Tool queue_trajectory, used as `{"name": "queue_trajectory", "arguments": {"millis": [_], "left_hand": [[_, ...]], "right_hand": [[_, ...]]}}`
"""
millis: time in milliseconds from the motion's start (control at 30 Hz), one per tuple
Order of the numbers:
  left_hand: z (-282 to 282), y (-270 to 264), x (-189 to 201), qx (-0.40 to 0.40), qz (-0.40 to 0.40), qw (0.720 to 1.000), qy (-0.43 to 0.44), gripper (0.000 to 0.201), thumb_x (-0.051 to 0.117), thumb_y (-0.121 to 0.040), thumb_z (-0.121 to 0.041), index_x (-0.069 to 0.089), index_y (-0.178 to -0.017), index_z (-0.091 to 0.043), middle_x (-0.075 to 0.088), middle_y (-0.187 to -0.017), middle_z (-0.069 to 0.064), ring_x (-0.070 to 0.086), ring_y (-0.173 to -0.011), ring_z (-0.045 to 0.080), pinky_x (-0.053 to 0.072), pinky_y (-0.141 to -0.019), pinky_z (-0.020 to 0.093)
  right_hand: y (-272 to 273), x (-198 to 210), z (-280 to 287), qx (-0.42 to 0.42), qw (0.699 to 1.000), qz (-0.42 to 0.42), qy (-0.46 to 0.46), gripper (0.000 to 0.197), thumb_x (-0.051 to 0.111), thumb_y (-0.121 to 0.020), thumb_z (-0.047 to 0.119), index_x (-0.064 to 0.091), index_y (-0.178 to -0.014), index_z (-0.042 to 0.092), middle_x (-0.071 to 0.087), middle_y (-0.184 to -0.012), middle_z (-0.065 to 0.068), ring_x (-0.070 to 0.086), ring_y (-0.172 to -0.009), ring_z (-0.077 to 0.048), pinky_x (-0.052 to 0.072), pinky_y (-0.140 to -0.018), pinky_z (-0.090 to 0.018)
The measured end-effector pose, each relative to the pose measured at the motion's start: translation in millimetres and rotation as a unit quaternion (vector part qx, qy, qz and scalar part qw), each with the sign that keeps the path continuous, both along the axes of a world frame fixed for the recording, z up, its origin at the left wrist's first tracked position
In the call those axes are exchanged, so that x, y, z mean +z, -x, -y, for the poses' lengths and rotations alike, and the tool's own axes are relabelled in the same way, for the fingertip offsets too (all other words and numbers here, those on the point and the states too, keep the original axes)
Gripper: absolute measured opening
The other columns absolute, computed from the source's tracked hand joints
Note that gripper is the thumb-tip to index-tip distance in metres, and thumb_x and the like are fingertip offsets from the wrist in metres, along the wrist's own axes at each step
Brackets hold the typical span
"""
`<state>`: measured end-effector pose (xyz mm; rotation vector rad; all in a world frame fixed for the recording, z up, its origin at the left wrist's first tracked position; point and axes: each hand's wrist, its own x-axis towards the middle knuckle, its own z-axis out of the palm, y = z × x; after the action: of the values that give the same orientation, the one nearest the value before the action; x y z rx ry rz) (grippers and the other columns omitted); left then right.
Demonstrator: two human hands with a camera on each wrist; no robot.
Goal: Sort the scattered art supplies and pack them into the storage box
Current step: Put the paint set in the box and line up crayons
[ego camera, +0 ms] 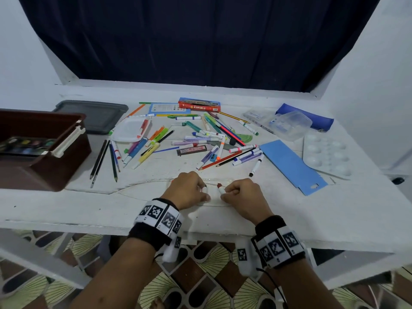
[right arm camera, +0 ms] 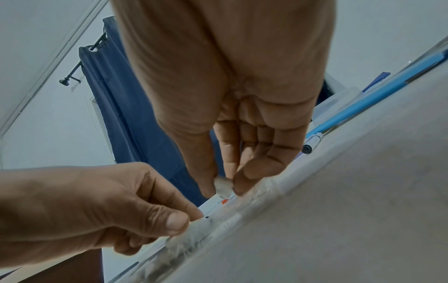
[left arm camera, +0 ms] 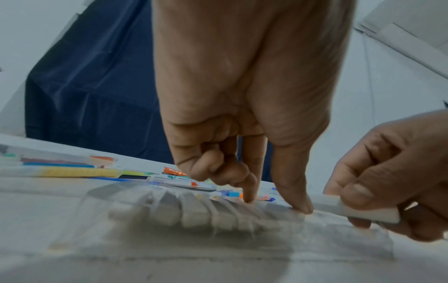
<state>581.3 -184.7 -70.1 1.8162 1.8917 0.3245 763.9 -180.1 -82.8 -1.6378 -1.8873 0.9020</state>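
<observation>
Both hands work at the near edge of the white bench [ego camera: 66, 210], over a clear ridged plastic marker tray [left arm camera: 194, 212] lying flat there. Left hand [ego camera: 189, 190]: fingers curled, a white marker with a dark tip [ego camera: 204, 188] pinched between thumb and forefinger; in the left wrist view the forefinger and thumb tips press down on the tray ridges. Right hand [ego camera: 243, 195]: fingers curled round a white marker with a brown cap [ego camera: 220, 188], cap end pointing away from the body, barrel just above the tray, possibly touching it — the wrist views are too blurred to tell. The two markers sit close together, not touching. Scattered markers and pencils [ego camera: 200, 139] lie in a heap further back, well apart from both hands. The brown storage box [ego camera: 44, 166] stands open at the far left, a paint set [ego camera: 24, 146] inside it, its grey lid [ego camera: 93, 114] behind. A blue card sleeve [ego camera: 292, 166] and a white paint palette [ego camera: 325, 155] lie to the right.
</observation>
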Motion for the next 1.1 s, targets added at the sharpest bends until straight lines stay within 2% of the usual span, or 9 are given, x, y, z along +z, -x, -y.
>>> {"name": "queue_trajectory", "arguments": {"millis": [67,133,267,467,633,700,767,867,1100], "left_hand": [[-4,-2,4,-0.014,-0.028,1.0,0.004,0.022,0.081,-0.075,-0.036,0.072,-0.083,-0.018,0.066,-0.083,0.001,0.064,-0.087,0.022,0.043,-0.066,0.026],[-8,-4,5,-0.02,-0.048,0.999,0.003,0.031,0.081,-0.074,-0.036,0.059,-0.062,-0.02,0.061,-0.073,0.0,0.065,-0.085,0.025,0.041,-0.061,0.027],[-17,-7,5,-0.023,-0.095,0.995,-0.009,0.033,0.084,-0.069,-0.043,0.065,-0.083,-0.019,0.066,-0.103,0.002,0.061,-0.089,0.021,0.049,-0.072,0.03],[-28,-8,12,-0.068,-0.141,0.988,0.002,0.043,0.085,-0.066,-0.046,0.064,-0.091,-0.018,0.063,-0.1,0.005,0.059,-0.088,0.021,0.049,-0.073,0.031],[-36,13,26,-0.127,-0.118,0.985,0.003,0.067,0.077,-0.07,-0.058,0.061,-0.125,-0.023,0.058,-0.123,0.0,0.049,-0.113,0.018,0.04,-0.084,0.029],[-37,27,28,-0.14,-0.13,0.981,0.017,0.083,0.076,-0.064,-0.066,0.052,-0.134,-0.03,0.052,-0.129,0.0,0.039,-0.123,0.021,0.04,-0.094,0.035],[-36,39,27,-0.162,-0.171,0.968,0.089,0.102,0.075,-0.057,-0.074,0.038,-0.143,-0.034,0.041,-0.139,0.001,0.026,-0.134,0.024,0.035,-0.106,0.048],[-33,45,22,-0.199,-0.228,0.942,0.144,0.101,0.076,-0.06,-0.07,0.034,-0.143,-0.033,0.033,-0.141,-0.001,0.026,-0.133,0.024,0.035,-0.106,0.053],[-29,41,18,-0.208,-0.239,0.943,0.107,0.094,0.079,-0.068,-0.056,0.037,-0.145,-0.024,0.038,-0.139,0.003,0.032,-0.126,0.022,0.038,-0.104,0.043]], "right_hand": [[1,-1,-1,-0.003,1.0,-0.001,0.001,0.007,0.073,-0.08,0.021,0.073,-0.084,0.015,0.062,-0.069,0.008,0.056,-0.068,-0.007,0.038,-0.06,-0.018],[1,-2,-1,-0.006,1.0,-0.003,0.006,0.007,0.073,-0.08,0.021,0.073,-0.084,0.015,0.062,-0.069,0.008,0.055,-0.066,-0.006,0.037,-0.059,-0.017],[0,-3,-2,-0.009,1.0,-0.01,0.011,0.011,0.074,-0.081,0.022,0.074,-0.089,0.013,0.059,-0.069,0.009,0.052,-0.065,-0.004,0.036,-0.06,-0.017],[0,-4,-3,-0.01,1.0,-0.015,0.015,0.016,0.075,-0.082,0.022,0.074,-0.094,0.012,0.059,-0.07,0.008,0.053,-0.066,-0.005,0.039,-0.063,-0.018],[0,-2,-5,-0.017,1.0,-0.008,0.025,0.021,0.075,-0.082,0.024,0.073,-0.1,0.014,0.064,-0.083,0.002,0.058,-0.076,-0.01,0.041,-0.067,-0.019],[1,0,-6,-0.014,1.0,0.004,0.022,0.023,0.075,-0.082,0.025,0.07,-0.102,0.016,0.064,-0.087,0.0,0.058,-0.078,-0.01,0.04,-0.064,-0.017],[3,2,-8,-0.005,1.0,0.015,0.015,0.023,0.075,-0.082,0.025,0.07,-0.103,0.017,0.063,-0.085,0.002,0.055,-0.075,-0.006,0.038,-0.06,-0.013],[9,6,-11,0.011,0.999,0.029,0.009,0.023,0.075,-0.082,0.026,0.071,-0.102,0.016,0.063,-0.087,0.002,0.056,-0.076,-0.006,0.038,-0.061,-0.014],[32,8,-14,0.05,0.995,0.09,-0.001,0.025,0.075,-0.081,0.028,0.07,-0.101,0.015,0.055,-0.093,0.005,0.052,-0.086,-0.01,0.039,-0.069,-0.02]]}}
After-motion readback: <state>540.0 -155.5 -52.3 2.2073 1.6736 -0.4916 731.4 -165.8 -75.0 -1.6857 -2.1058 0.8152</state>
